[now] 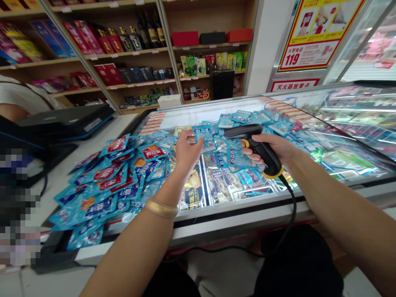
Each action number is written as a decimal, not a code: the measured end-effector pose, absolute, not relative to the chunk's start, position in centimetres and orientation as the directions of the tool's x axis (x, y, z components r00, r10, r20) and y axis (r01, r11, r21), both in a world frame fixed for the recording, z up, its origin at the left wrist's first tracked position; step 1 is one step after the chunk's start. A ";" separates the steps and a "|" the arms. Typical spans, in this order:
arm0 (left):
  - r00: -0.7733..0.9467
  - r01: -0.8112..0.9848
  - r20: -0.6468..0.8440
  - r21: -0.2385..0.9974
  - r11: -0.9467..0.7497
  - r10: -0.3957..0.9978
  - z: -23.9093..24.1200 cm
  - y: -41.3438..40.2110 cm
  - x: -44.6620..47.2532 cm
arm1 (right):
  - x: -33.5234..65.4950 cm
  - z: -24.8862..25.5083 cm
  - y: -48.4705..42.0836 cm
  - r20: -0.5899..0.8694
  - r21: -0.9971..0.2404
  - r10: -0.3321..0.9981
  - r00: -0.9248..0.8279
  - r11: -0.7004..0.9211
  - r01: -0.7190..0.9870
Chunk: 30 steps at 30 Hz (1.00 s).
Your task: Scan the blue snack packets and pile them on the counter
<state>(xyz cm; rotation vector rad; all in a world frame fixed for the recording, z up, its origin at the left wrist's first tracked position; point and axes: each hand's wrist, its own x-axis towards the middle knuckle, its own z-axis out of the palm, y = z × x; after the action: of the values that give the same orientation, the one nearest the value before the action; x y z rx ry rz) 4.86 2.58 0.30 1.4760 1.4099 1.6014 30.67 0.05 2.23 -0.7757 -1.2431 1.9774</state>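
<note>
My right hand [272,148] grips a black barcode scanner [256,144] with yellow trim, its cable hanging down over the freezer's front edge. My left hand [187,150] is raised over the glass lid and pinches a small blue packet [201,134] by its edge. A gold bangle sits on my left wrist. Several blue snack packets [105,185] lie heaped to the left, and another spread of blue packets [256,119] lies behind the scanner.
The packets rest on the glass lid of a chest freezer [235,206] holding ice creams. A dark laptop [64,121] and a person's arm are at the left. Shelves with boxes and bottles [136,45] line the back wall.
</note>
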 end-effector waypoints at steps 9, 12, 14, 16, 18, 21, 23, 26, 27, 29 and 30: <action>-0.261 0.531 0.623 0.730 -0.430 0.737 5.2 1.6 -2.2 | 22.9 2.9 0.7 -0.093 -0.871 0.730 -0.677 -0.389 -0.301; -0.260 0.720 0.685 0.607 -0.336 0.681 6.8 0.9 -6.4 | 19.6 2.9 0.7 -0.117 -0.860 0.673 -0.730 -0.436 -0.265; -0.233 0.839 0.696 0.497 -0.222 0.680 7.3 0.3 -9.0 | 17.7 2.9 0.8 -0.110 -0.855 0.652 -0.751 -0.446 -0.263; -0.143 0.928 0.629 0.354 -0.117 0.764 7.3 -0.3 -11.0 | 16.0 2.9 0.7 -0.097 -0.848 0.642 -0.761 -0.454 -0.274; -0.037 0.980 0.442 0.191 -0.053 0.896 6.6 -0.7 -12.4 | 14.8 2.8 0.7 -0.096 -0.835 0.637 -0.765 -0.470 -0.286; 0.022 1.000 0.164 0.000 -0.022 0.986 5.2 -1.0 -13.2 | 14.0 2.5 0.6 -0.118 -0.818 0.626 -0.771 -0.501 -0.282; 0.009 0.998 0.104 -0.059 -0.003 0.995 4.5 -1.0 -13.2 | 14.0 2.3 0.6 -0.130 -0.815 0.622 -0.772 -0.510 -0.273; -0.015 0.998 0.112 -0.063 0.022 0.994 4.3 -0.9 -13.2 | 14.7 1.9 0.8 -0.129 -0.813 0.637 -0.760 -0.506 -0.286; -0.017 0.998 0.134 -0.054 0.024 0.991 4.3 -0.9 -13.2 | 14.9 1.8 0.8 -0.128 -0.812 0.642 -0.756 -0.506 -0.292; 0.000 0.999 0.196 -0.035 0.008 0.981 4.4 -0.8 -13.2 | 15.3 1.7 0.9 -0.132 -0.809 0.646 -0.752 -0.509 -0.295; 0.011 1.000 0.224 -0.027 -0.006 0.974 4.5 -0.8 -13.2 | 15.4 1.7 0.9 -0.136 -0.807 0.648 -0.749 -0.511 -0.296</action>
<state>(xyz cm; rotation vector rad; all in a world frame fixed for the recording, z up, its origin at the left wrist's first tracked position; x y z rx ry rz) -13.24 -0.78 4.49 2.3517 2.3313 0.2359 15.42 0.88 1.73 -0.5796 -1.0922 2.2566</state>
